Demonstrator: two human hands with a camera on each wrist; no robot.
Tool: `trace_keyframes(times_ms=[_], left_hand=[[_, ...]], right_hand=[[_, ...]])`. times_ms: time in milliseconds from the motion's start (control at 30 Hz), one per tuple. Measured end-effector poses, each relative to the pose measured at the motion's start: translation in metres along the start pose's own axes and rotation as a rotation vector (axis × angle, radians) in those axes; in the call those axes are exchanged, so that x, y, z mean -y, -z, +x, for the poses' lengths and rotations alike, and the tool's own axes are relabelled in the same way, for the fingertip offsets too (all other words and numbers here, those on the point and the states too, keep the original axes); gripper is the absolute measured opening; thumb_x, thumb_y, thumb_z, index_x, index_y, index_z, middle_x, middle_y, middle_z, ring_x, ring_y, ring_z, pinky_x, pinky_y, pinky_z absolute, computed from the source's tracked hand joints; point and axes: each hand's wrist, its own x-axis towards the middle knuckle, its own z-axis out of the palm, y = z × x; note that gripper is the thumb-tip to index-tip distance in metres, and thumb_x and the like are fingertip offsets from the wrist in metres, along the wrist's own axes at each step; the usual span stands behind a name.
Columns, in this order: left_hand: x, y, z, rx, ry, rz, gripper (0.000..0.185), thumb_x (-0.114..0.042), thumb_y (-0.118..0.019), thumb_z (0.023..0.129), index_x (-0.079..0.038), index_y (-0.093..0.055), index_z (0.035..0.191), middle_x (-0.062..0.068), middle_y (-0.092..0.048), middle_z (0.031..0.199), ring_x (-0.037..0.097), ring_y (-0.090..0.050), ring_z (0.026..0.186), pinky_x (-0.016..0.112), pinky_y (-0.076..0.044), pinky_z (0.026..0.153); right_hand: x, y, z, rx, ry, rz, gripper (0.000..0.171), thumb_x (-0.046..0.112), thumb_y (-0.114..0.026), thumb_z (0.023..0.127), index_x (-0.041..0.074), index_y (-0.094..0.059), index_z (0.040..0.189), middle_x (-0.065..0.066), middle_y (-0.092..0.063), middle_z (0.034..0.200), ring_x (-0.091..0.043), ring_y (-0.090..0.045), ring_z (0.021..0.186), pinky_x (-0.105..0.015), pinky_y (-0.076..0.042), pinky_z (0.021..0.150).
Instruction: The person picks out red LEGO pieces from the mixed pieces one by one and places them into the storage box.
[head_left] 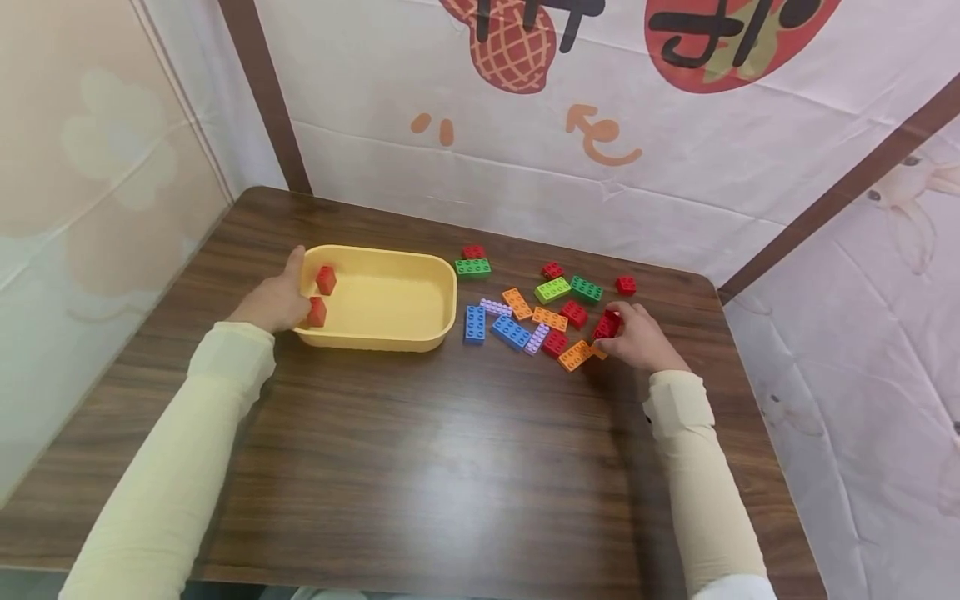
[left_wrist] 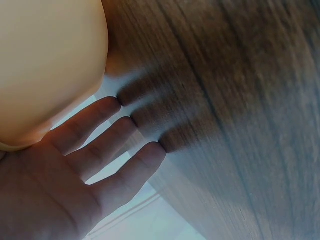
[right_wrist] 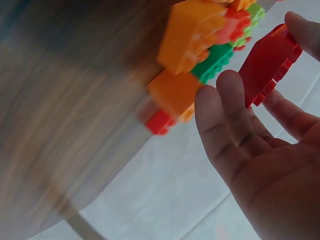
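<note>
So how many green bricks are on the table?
3 green bricks: one beside the yellow tray's far corner, and two side by side farther right. Others may be hidden.

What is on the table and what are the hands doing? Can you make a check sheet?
Surface: dark wooden table, bare at the front.
Job's things: yellow tray with two red bricks at its left end; red brick in the right hand.
Clutter: loose bricks in red, green, blue, orange and lilac beside the tray.
Hands: left hand rests flat against the tray's left end; right hand pinches the red brick.
Cables: nothing seen.
Surroundings: white cloth wall with printed pictures.
</note>
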Motion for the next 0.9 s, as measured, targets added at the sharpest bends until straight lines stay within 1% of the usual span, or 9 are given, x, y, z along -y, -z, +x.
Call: trace_keyframes(times_ms=[167, 267, 367, 500, 733, 900], left_hand=[[0.002, -0.002, 0.003, -0.002, 0.010, 0.000, 0.100, -0.021, -0.053, 0.095, -0.016, 0.026, 0.156, 0.038, -0.049, 0.121, 0.046, -0.053, 0.093, 0.063, -0.043, 0.085], [0.001, -0.003, 0.004, -0.002, 0.019, -0.002, 0.099, -0.023, -0.053, 0.096, -0.017, 0.025, 0.157, 0.036, -0.049, 0.120, 0.046, -0.053, 0.093, 0.062, -0.042, 0.085], [0.000, -0.003, 0.002, -0.005, 0.024, -0.001, 0.099, -0.023, -0.053, 0.097, -0.017, 0.025, 0.157, 0.035, -0.050, 0.118, 0.045, -0.053, 0.093, 0.060, -0.042, 0.084], [0.000, -0.002, -0.001, -0.005, 0.031, -0.006, 0.099, -0.020, -0.053, 0.096, -0.016, 0.025, 0.157, 0.036, -0.050, 0.118, 0.045, -0.053, 0.091, 0.059, -0.043, 0.082], [0.001, -0.002, 0.000, -0.002, 0.041, -0.017, 0.101, -0.019, -0.053, 0.094, -0.018, 0.026, 0.157, 0.035, -0.051, 0.117, 0.045, -0.054, 0.091, 0.056, -0.044, 0.080], [0.001, -0.001, 0.001, 0.005, 0.054, -0.034, 0.101, -0.019, -0.054, 0.095, -0.019, 0.026, 0.157, 0.034, -0.050, 0.119, 0.045, -0.054, 0.093, 0.055, -0.044, 0.079]], right_hand=[[0.023, -0.003, 0.009, 0.009, 0.033, -0.004, 0.075, 0.026, -0.078, 0.087, 0.004, -0.042, 0.149, -0.022, -0.041, 0.140, -0.039, -0.047, 0.118, -0.056, -0.045, 0.098], [0.038, -0.005, 0.014, 0.015, 0.043, 0.003, 0.076, 0.027, -0.080, 0.086, 0.006, -0.043, 0.150, -0.020, -0.041, 0.142, -0.039, -0.046, 0.120, -0.057, -0.045, 0.098], [0.053, -0.008, 0.020, 0.027, 0.062, 0.008, 0.079, 0.028, -0.081, 0.086, 0.009, -0.042, 0.151, -0.019, -0.040, 0.145, -0.039, -0.045, 0.123, -0.057, -0.046, 0.098], [0.071, -0.011, 0.027, 0.040, 0.094, -0.012, 0.081, 0.030, -0.081, 0.085, 0.010, -0.041, 0.152, -0.018, -0.040, 0.147, -0.038, -0.045, 0.125, -0.055, -0.047, 0.097], [0.098, -0.017, 0.036, 0.062, 0.113, -0.009, 0.080, 0.028, -0.082, 0.084, 0.012, -0.042, 0.151, -0.017, -0.043, 0.138, -0.035, -0.050, 0.116, -0.050, -0.053, 0.089], [0.115, -0.021, 0.040, 0.063, 0.141, -0.022, 0.079, 0.029, -0.084, 0.083, 0.013, -0.044, 0.149, -0.013, -0.045, 0.134, -0.032, -0.049, 0.115, -0.051, -0.053, 0.089]])
